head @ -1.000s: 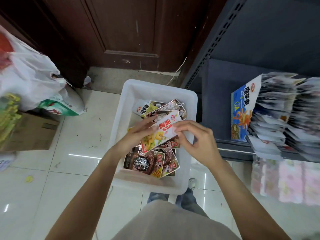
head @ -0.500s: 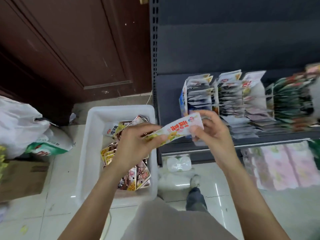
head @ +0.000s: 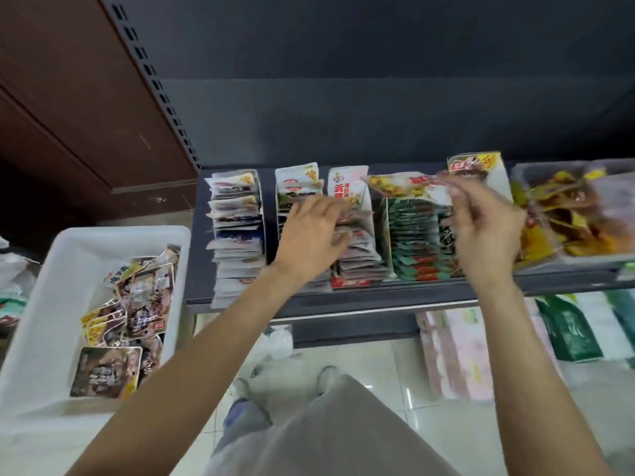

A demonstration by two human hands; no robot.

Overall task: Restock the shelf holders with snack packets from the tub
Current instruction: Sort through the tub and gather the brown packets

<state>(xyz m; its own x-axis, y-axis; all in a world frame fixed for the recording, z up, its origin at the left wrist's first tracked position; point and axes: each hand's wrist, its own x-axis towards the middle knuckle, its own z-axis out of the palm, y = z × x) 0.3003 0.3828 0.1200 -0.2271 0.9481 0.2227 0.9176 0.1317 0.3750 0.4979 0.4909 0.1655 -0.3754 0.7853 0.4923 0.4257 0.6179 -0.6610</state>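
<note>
Dark shelf [head: 343, 304] | right hand [head: 488, 231] fingers pinch packet [head: 409, 187], long axis left-right | left hand [head: 309, 231] fingers loose on holder stacks [head: 357, 255]

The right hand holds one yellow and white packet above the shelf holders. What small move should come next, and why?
Probably lower the packet into the third holder, whose back card looks to carry matching print. The right hand pinches the packet above the holders, while the left hand rests on that holder's stack, seemingly parting it. Blur hides the exact gap.
</note>
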